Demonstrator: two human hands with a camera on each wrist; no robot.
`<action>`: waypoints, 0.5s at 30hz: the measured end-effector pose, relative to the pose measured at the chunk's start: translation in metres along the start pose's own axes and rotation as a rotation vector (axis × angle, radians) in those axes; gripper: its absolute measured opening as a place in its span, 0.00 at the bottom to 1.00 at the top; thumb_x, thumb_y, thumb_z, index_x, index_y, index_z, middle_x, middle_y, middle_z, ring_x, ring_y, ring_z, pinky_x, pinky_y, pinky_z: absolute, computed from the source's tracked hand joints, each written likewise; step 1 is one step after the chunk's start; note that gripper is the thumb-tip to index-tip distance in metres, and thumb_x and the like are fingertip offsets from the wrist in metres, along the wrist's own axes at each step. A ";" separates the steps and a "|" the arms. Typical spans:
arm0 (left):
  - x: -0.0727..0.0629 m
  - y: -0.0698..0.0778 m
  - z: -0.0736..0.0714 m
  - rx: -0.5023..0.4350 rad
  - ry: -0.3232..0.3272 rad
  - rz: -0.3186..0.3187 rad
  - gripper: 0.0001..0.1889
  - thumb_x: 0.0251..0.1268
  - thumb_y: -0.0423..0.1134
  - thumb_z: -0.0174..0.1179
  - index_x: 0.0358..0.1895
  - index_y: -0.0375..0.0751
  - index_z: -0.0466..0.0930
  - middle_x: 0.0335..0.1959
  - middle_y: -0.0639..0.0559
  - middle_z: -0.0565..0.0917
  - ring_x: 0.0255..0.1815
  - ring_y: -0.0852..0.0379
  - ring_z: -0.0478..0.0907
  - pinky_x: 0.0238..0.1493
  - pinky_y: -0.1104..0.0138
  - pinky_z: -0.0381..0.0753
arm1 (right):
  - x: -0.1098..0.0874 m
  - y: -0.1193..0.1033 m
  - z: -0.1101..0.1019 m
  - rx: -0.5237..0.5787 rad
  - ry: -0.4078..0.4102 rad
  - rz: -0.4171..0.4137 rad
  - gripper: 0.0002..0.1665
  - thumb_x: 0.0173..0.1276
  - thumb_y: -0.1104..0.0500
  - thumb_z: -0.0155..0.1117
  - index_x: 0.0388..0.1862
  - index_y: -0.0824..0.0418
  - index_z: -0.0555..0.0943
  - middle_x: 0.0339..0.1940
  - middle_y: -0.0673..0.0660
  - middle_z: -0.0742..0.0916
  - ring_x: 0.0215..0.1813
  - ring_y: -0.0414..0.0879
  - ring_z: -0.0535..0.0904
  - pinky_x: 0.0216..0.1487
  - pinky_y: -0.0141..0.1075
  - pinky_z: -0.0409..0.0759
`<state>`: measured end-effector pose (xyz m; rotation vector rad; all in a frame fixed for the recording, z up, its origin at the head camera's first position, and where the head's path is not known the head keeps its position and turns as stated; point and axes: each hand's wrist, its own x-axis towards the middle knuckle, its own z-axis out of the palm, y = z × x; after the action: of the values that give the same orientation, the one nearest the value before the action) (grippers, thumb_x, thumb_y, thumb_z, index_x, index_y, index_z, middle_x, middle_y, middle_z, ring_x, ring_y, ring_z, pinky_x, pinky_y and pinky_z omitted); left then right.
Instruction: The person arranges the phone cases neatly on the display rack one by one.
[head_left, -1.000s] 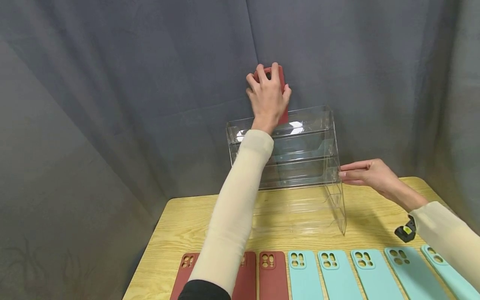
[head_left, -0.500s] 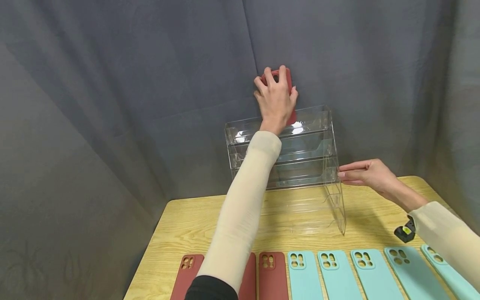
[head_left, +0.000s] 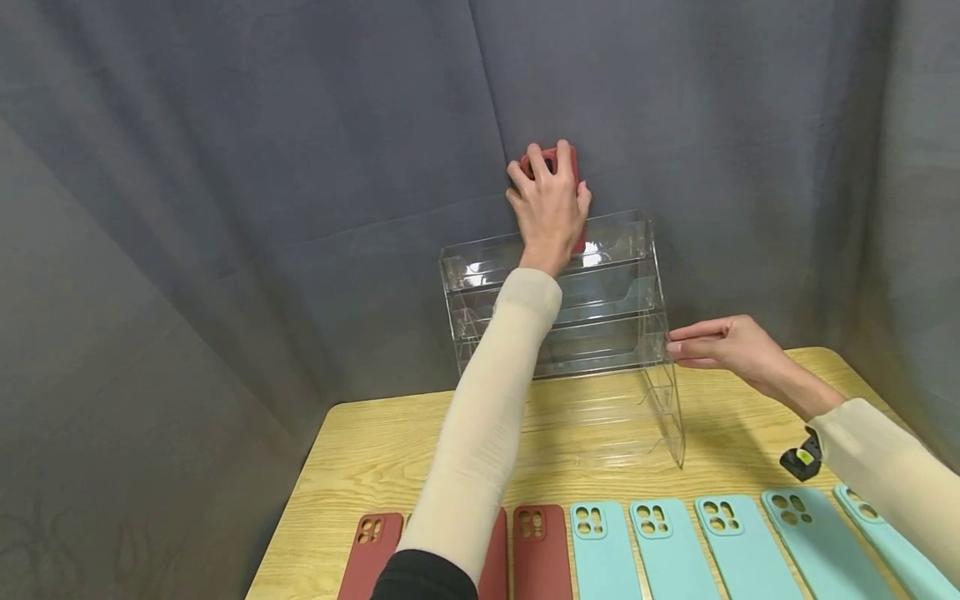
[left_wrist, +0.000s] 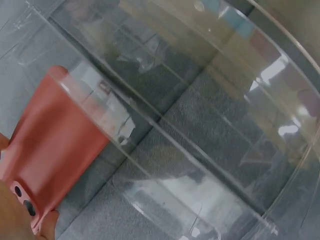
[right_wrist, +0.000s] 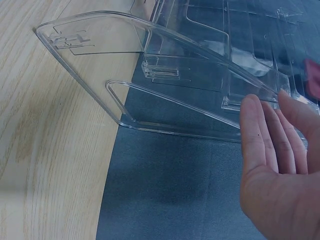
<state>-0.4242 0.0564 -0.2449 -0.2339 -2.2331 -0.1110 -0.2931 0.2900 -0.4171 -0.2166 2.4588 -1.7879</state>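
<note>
A clear acrylic tiered display rack (head_left: 592,362) stands on the wooden table. Above its top tier, my left hand (head_left: 551,212) grips a red phone case (head_left: 576,158), fingers spread over the camera-cutout end. In the left wrist view, the lower end of the case (left_wrist: 55,140) shows through the clear plastic of the top tier; whether it touches the bottom there I cannot tell. My right hand (head_left: 731,350) pinches the rack's right side edge between thumb and nearly straight fingers, as the right wrist view of that hand (right_wrist: 280,160) shows.
Red phone cases (head_left: 542,550) and light-blue phone cases (head_left: 675,550) lie in a row along the table's (head_left: 375,450) near side. My left forearm covers part of the red ones. A grey curtain (head_left: 337,208) hangs close behind the rack.
My left hand has moved right, then slightly down, bringing the red phone case lower at the top tier. The right hand stays on the rack's side. The head view has shifted slightly.
</note>
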 end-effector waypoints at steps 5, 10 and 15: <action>-0.004 0.002 0.005 -0.007 -0.008 -0.015 0.31 0.73 0.59 0.60 0.76 0.57 0.68 0.72 0.42 0.70 0.69 0.37 0.68 0.54 0.51 0.85 | 0.000 0.000 0.003 -0.015 0.008 0.012 0.37 0.72 0.49 0.74 0.69 0.73 0.78 0.52 0.46 0.93 0.49 0.34 0.91 0.54 0.33 0.89; -0.005 0.004 0.005 0.000 -0.008 -0.021 0.32 0.73 0.60 0.59 0.76 0.58 0.68 0.73 0.42 0.70 0.70 0.37 0.68 0.53 0.52 0.85 | 0.001 -0.002 0.006 -0.017 0.010 0.018 0.37 0.72 0.49 0.74 0.69 0.72 0.78 0.53 0.49 0.93 0.50 0.37 0.91 0.54 0.33 0.90; -0.006 0.006 0.005 -0.001 -0.036 -0.025 0.32 0.74 0.61 0.59 0.77 0.57 0.67 0.74 0.42 0.70 0.70 0.37 0.67 0.55 0.53 0.85 | 0.003 -0.001 0.009 -0.043 0.008 0.018 0.34 0.73 0.51 0.72 0.68 0.72 0.79 0.58 0.59 0.91 0.51 0.40 0.92 0.53 0.34 0.90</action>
<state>-0.4232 0.0620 -0.2528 -0.2099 -2.2723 -0.1228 -0.2941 0.2804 -0.4186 -0.1905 2.4980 -1.7339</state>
